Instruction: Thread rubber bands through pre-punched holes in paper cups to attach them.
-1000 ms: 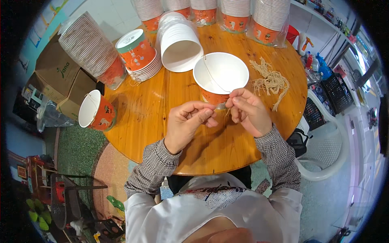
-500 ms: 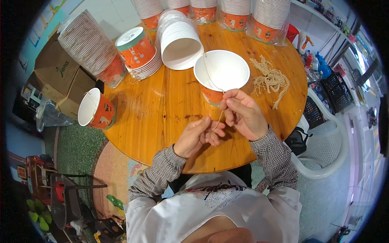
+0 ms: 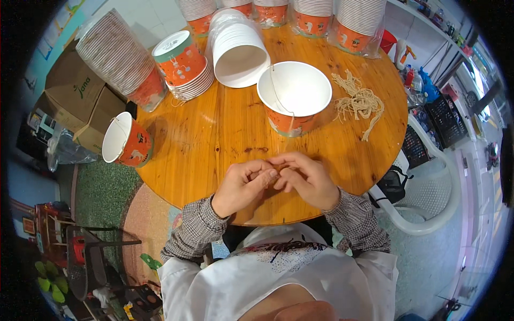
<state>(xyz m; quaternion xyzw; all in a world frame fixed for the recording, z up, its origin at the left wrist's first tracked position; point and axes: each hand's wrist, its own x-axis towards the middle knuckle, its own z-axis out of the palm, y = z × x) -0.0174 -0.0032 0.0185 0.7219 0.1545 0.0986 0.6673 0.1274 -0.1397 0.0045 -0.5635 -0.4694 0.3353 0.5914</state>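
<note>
Left hand (image 3: pixel 243 184): curled, fingertips pressed together against the right hand's, just on the near side of the bucket; whatever is pinched is too small to make out.
Right hand (image 3: pixel 305 179): fingers bent inward, tips meeting the left hand's at the middle, also near side of the bucket; cannot tell what it pinches.
Bucket (image 3: pixel 294 96): white inside, orange outside, upright and open on the table, a thin string running across its mouth and down its near wall.
String (image 3: pixel 282 104): pale, fine, draped over the bucket; its lower end is lost toward the hands.
Table (image 3: pixel 214 128): round, wooden, carrying the bucket near its middle.
Twine pile (image 3: pixel 357 101): loose beige strands, just right of the bucket.
White stack (image 3: pixel 238 45): nested cups lying on their side, behind-left of the bucket.
Orange stack (image 3: pixel 182 61): nested cups, farther left of the bucket.
Handled bucket (image 3: pixel 126 142): tilted at the table's edge, well left of the bucket.
</note>
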